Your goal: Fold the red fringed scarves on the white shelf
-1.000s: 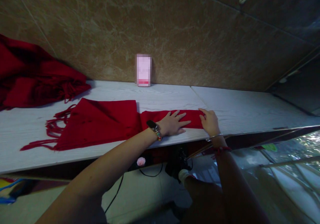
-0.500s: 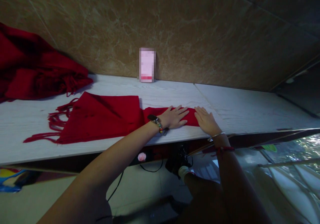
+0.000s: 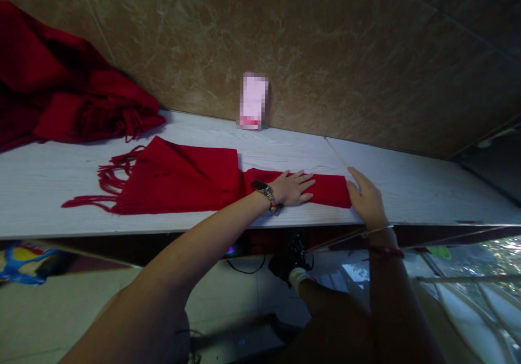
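Observation:
A red fringed scarf (image 3: 187,177) lies along the white wood-grain counter (image 3: 407,190), its wide fringed end to the left and a narrow folded strip to the right. My left hand (image 3: 291,189) is spread flat on the narrow strip, palm down, with a watch and beaded bracelet at the wrist. At the strip's right end is my right hand (image 3: 366,198), turned on its side, thumb and forefinger apart by the scarf's short edge. Its other fingers are partly hidden.
More red fringed cloth (image 3: 81,93) is heaped at the left against the brown marbled wall (image 3: 309,55). A blurred pink rectangular item (image 3: 254,101) leans on that wall. Below the counter are a black shoe (image 3: 299,250), cables and a blue-yellow package (image 3: 28,261).
My right hand has slid right, off the top of the strip to its end, uncovering more red cloth. My left hand still rests on the scarf. The view has shifted slightly.

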{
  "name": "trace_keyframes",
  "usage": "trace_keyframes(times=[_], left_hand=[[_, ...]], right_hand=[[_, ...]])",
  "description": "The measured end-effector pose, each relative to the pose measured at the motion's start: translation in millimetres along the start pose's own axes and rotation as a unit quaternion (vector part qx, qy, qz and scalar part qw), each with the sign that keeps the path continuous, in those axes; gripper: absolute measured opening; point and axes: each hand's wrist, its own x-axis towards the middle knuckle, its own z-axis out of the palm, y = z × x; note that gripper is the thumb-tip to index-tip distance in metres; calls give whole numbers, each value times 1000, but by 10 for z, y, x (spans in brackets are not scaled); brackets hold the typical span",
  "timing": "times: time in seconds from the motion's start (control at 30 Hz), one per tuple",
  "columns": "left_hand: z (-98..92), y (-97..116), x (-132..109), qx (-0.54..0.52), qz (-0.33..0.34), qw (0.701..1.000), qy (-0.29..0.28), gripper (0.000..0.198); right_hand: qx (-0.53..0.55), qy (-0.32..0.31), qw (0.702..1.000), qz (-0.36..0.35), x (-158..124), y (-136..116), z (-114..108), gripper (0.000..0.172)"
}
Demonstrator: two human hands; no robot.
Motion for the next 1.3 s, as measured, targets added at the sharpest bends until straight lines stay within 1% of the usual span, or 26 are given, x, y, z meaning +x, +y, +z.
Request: trace_keyframes(times=[0.07,0.13,0.17,0.27,0.37,0.43,0.5,0.53,0.57,0.6,0.67,0.73,0.77,0.83,0.9,1.0,1.2,1.3], left_hand=[[5,-3,6,-2,1,1000,2,59],[13,-7,14,-3,0,1000,3,58],[18,-8,17,-4,-1,1000,3,58],[29,-7,24,-10,-1,1000,5,58],[27,1,23,-11,1,1000,-1,59],[20,0,20,-8,0,1000,-6,59],[17,-15,18,-6,2,1000,-7,59],[17,-29,18,-5,6,1000,-6,59],[19,-45,18,-4,12,1000,-4,59],[21,-62,19,-2,20,1000,-1,59],[24,-92,22,1,33,999,4,60],[20,-107,20,3,37,999,5,60],[14,-107,17,3,37,999,3,60],[-2,-99,6,3,35,999,-4,60],[-18,-86,-5,5,34,999,-9,60],[-29,-74,-13,8,34,999,-12,60],[-8,-81,6,8,37,999,-8,60],[3,-88,13,6,37,999,-6,60]], right_hand=[[7,-69,997,-35,-6,-150,51,43],[-14,-128,991,-31,-26,-221,122,43],[-31,-143,989,-18,-38,-215,151,43],[-64,-143,987,26,-63,-68,180,43],[-71,-141,986,59,-31,115,120,43],[-74,-124,988,56,47,174,58,42],[-61,-109,992,27,173,177,1,43],[-47,-117,992,11,252,165,-22,43],[-32,-142,989,-2,337,149,-40,43],[-17,-180,983,-10,426,134,-55,42],[5,-270,963,-21,598,115,-76,37],[20,-342,939,-27,742,116,-93,33],[24,-370,928,-27,797,123,-103,33],[31,-414,910,-25,869,143,-128,39],[41,-436,899,-19,895,161,-159,46],[62,-429,901,8,881,173,-202,53],[134,-344,927,59,816,178,-228,60],[182,-322,925,90,769,199,-230,63]])
